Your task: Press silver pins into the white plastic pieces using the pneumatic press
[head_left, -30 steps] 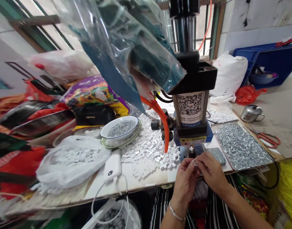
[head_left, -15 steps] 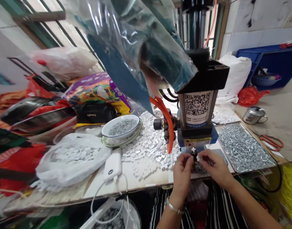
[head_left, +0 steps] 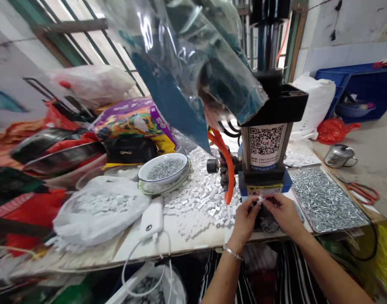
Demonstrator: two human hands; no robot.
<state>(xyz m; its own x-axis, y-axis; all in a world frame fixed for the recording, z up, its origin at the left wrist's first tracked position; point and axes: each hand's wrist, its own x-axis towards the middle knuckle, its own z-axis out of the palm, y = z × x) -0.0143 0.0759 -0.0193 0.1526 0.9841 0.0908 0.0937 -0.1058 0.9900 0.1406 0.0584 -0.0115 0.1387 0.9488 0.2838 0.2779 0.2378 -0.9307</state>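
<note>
My left hand and my right hand meet right under the head of a bench press. Their fingertips are pinched together at a small white plastic piece, partly covered by the fingers. Which hand bears more of it I cannot tell. Just below the fingers lies a small heap of metal pins on the press base. Left of the press spreads a pile of small white plastic pieces. A tray of metal pins is to the right of my right hand.
An orange air hose and a gauge stick out left of the press. Farther left are an enamel bowl of pins, a power bank with cable and a white plastic bag. Scissors and a steel mug sit right.
Both hands have moved up and closer together, from apart at the press base to touching at the white piece. The whole view has shifted slightly.
</note>
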